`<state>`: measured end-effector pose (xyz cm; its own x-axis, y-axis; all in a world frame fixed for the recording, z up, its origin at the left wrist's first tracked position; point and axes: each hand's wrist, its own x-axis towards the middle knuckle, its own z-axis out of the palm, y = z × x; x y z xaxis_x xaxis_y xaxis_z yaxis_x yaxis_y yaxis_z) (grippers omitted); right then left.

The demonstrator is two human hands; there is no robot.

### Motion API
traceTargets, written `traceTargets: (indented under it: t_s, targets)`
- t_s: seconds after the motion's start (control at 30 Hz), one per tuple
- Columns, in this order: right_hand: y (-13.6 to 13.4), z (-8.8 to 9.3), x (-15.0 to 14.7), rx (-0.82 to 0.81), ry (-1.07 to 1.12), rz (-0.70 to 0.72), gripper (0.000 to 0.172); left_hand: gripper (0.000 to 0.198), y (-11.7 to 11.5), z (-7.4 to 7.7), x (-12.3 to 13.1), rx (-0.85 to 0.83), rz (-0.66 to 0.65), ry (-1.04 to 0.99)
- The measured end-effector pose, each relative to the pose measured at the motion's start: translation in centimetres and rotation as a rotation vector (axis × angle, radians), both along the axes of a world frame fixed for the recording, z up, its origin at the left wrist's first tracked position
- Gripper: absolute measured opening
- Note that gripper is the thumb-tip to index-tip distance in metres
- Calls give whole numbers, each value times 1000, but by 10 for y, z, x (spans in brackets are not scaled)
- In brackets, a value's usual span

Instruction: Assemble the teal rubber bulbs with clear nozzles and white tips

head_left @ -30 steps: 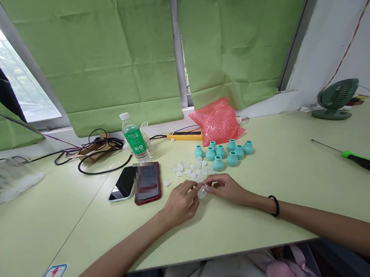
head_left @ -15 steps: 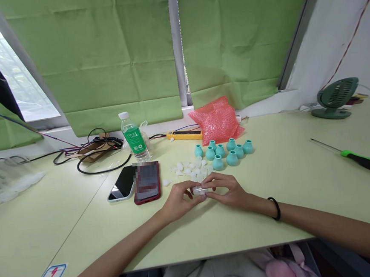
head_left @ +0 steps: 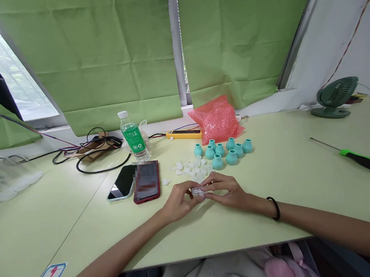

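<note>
Between the fingertips of both hands is a small clear plastic piece [head_left: 197, 191], held just above the table near its front. My left hand [head_left: 179, 202] pinches its left side with thumb and fingers. My right hand [head_left: 225, 189] closes on its right end, fingers above and thumb below. The fingers cover part of the piece, so its exact kind is unclear. Right behind the hands lies a loose pile of small whitish translucent pieces [head_left: 190, 169]. Several turquoise pear-shaped pots [head_left: 231, 157] with open tops stand beyond and to the right of that pile.
Two phones, one pale-edged [head_left: 122, 184] and one in a red case [head_left: 146, 184], lie left of the hands. Behind them stand a water bottle [head_left: 134, 138] and tangled cables [head_left: 100, 147]. A pink bubble-wrap bag [head_left: 217, 119], a screwdriver [head_left: 362, 160] and a green fan [head_left: 334, 99] are further right.
Both hands keep their grip on the clear piece. The piece and the right fingers have shifted very slightly left; the view has moved a little.
</note>
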<state>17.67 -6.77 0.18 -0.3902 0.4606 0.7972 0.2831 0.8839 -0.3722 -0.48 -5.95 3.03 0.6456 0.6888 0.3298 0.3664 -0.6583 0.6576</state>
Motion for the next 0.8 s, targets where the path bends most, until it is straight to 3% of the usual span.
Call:
traceTargets:
  t_s: [0.23,0.53,0.8]
  targets:
    - [0,1,0,-11,-8,-3,31,22,0,3,-1,-44,-41,-26]
    - [-2,4,-2,-72,50,-69,25,34,7,-11,0,-88,39,-146]
    - [-2,5,-2,-35,7,-60,21,27,4,-8,1,20,49,-116]
